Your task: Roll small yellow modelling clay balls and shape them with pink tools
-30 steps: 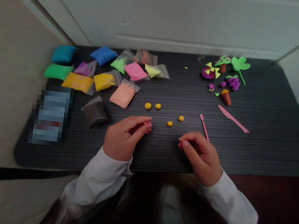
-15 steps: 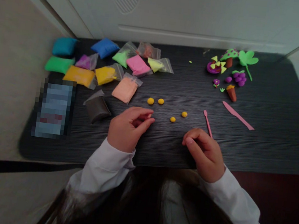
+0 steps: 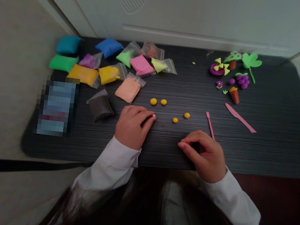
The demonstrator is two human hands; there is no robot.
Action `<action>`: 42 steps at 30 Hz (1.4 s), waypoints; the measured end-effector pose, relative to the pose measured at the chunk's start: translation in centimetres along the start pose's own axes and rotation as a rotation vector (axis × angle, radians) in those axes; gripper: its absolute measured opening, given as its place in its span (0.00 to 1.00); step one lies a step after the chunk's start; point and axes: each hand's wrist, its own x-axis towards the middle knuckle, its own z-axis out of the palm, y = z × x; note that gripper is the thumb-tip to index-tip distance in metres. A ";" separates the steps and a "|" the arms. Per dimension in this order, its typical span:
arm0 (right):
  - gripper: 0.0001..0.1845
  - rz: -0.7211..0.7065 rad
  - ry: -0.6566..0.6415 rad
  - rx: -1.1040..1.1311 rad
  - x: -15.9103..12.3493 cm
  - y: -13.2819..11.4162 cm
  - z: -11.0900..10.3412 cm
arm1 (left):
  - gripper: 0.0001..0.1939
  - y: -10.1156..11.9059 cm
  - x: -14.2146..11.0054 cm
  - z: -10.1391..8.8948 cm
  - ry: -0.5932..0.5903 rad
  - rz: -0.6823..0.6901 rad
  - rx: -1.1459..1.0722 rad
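My left hand is over the near middle of the table, thumb and forefinger pinching a tiny pale bit of clay. Just beyond its fingertips lie two yellow clay balls, side by side. Two smaller yellow clay balls rest between the hands, a little farther from me than the right fingertips. My right hand is near the front edge with its thumb and forefinger pressed together; whatever is between them, if anything, is too small to see. A thin pink modelling tool lies just past its knuckles.
Bags of coloured clay spread over the back left, with a dark clay bag nearer. A blurred-out phone lies far left. Finished clay figures stand back right, and a pink plastic knife lies before them.
My left hand has shifted slightly right, still pinching the pale bit. My right hand's fingertips have moved a little left and stretched into a straighter pinch. The whole view has shifted slightly.
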 end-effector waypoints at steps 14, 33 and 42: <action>0.03 -0.066 0.011 -0.032 -0.1 0.1 -0.1 | 0.15 0.1 -0.3 0.3 -0.026 -0.060 -0.016; 0.03 -0.058 0.008 -0.041 -0.2 0.1 0.0 | 0.12 0.5 -0.6 0.0 0.061 -0.080 -0.143; 0.03 -0.087 0.027 -0.014 -0.3 0.4 0.0 | 0.11 0.3 -0.6 0.1 0.077 -0.072 -0.136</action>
